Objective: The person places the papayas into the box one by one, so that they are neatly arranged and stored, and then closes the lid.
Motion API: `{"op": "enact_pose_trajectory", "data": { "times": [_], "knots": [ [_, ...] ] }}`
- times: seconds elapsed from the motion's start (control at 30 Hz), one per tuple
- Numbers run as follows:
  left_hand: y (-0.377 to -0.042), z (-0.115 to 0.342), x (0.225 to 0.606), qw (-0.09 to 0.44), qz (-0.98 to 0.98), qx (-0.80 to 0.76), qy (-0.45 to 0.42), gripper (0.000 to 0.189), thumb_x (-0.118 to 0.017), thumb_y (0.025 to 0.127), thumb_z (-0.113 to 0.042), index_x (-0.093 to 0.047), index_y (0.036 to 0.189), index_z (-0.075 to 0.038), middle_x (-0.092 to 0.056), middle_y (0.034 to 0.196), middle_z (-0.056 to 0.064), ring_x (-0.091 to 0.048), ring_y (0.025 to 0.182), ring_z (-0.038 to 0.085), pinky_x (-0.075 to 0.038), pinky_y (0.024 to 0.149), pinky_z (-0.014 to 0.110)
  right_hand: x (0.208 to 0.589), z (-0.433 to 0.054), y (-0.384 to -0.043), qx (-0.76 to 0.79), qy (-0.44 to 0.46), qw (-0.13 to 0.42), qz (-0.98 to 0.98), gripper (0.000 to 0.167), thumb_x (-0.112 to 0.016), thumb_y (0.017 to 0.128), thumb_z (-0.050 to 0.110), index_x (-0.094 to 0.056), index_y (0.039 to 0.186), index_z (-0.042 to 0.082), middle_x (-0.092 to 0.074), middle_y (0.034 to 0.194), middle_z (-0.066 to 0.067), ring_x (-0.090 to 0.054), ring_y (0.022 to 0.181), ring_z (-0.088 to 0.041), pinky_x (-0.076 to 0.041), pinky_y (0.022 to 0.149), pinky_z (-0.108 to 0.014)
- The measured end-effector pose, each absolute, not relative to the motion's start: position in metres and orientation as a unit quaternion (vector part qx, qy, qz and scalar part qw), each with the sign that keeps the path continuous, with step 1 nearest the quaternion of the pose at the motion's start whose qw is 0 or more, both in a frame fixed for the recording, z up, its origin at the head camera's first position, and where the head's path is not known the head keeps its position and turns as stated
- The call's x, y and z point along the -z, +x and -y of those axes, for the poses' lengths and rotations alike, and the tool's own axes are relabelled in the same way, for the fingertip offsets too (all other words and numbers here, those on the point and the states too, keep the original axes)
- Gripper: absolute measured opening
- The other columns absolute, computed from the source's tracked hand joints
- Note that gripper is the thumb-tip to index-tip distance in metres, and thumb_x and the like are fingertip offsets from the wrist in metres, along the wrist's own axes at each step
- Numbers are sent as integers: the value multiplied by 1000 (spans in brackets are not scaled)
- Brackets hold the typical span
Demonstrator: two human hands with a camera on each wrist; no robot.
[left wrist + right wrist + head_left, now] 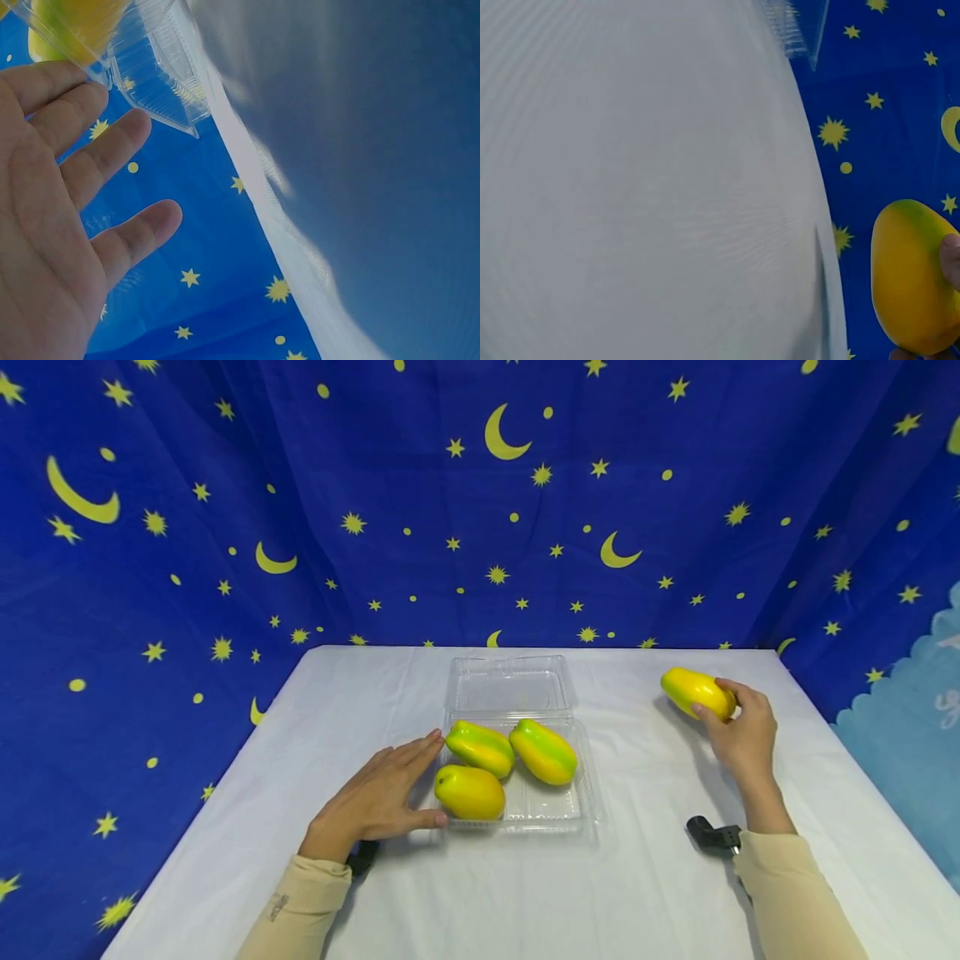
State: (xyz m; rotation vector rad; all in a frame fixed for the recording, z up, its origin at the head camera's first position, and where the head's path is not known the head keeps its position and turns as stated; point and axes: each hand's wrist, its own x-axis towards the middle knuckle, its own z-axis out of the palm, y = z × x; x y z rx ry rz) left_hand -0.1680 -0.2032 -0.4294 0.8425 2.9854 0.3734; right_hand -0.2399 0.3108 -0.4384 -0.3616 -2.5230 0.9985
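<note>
My right hand point(745, 732) grips a yellow-green papaya point(690, 692) by its near end, thumb on one side and fingers on the other, at the right of the table. In the right wrist view that papaya point(911, 277) shows with a thumb on it. My left hand point(382, 793) is at the left side of a clear plastic clamshell box point(551, 810), fingers spread, fingertips right at its rim. Inside the box lie three more papayas: one at the back left point(480, 749), one at the right point(543, 752) and one at the front left point(470, 793).
The box's lid point(510, 685) is folded back away from me on the white table point(637, 893). A blue cloth with yellow moons and stars point(420, 485) hangs behind the table and on both sides. A black wrist mount point(712, 835) sticks out by the right sleeve.
</note>
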Motion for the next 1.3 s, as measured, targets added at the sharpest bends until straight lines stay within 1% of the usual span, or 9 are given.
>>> {"op": "enact_pose_trajectory", "data": {
  "times": [0.23, 0.37, 0.63, 0.87, 1.03, 1.3],
  "knots": [
    [-169, 203, 431, 6, -955, -120, 271, 111, -60, 79, -80, -19, 162, -19, -19, 168, -1, -31, 152, 30, -28, 121, 57, 429, -309, -238, -368, -123, 215, 896, 60, -64, 98, 33, -45, 150, 9, -44, 149, -23, -42, 137, -40, -47, 107, -56],
    [-170, 203, 431, 8, -955, -118, 274, 111, -58, 79, -81, -18, 162, -19, -18, 169, -2, -30, 152, 29, -28, 121, 57, 422, -307, -237, -368, -116, 227, 894, 60, -66, 97, 32, -47, 149, 10, -46, 147, -21, -44, 135, -38, -51, 103, -55],
    [-170, 203, 430, 12, -956, -116, 271, 111, -57, 79, -82, -17, 162, -20, -16, 169, -4, -29, 153, 27, -28, 122, 56, 410, -298, -234, -384, -102, 251, 883, 59, -68, 96, 29, -48, 149, 13, -46, 147, -17, -44, 138, -32, -50, 103, -55],
    [-170, 203, 429, 11, -956, -114, 270, 111, -56, 80, -83, -17, 162, -20, -16, 169, -4, -29, 153, 27, -27, 122, 56, 398, -285, -229, -391, -78, 276, 874, 56, -70, 95, 26, -50, 146, 15, -48, 143, -13, -47, 135, -27, -52, 102, -53],
    [-169, 205, 429, 10, -957, -116, 267, 111, -55, 79, -84, -18, 162, -20, -17, 168, -3, -29, 152, 28, -27, 122, 57, 396, -278, -227, -393, -60, 273, 876, 56, -70, 94, 27, -51, 145, 13, -49, 142, -14, -49, 133, -27, -53, 99, -52],
    [-168, 204, 430, 10, -955, -120, 270, 110, -58, 80, -81, -18, 162, -20, -18, 168, -2, -30, 152, 29, -27, 121, 58, 396, -264, -225, -408, -36, 260, 874, 58, -71, 94, 29, -51, 145, 11, -50, 142, -15, -50, 133, -30, -54, 97, -52]
  ]
}}
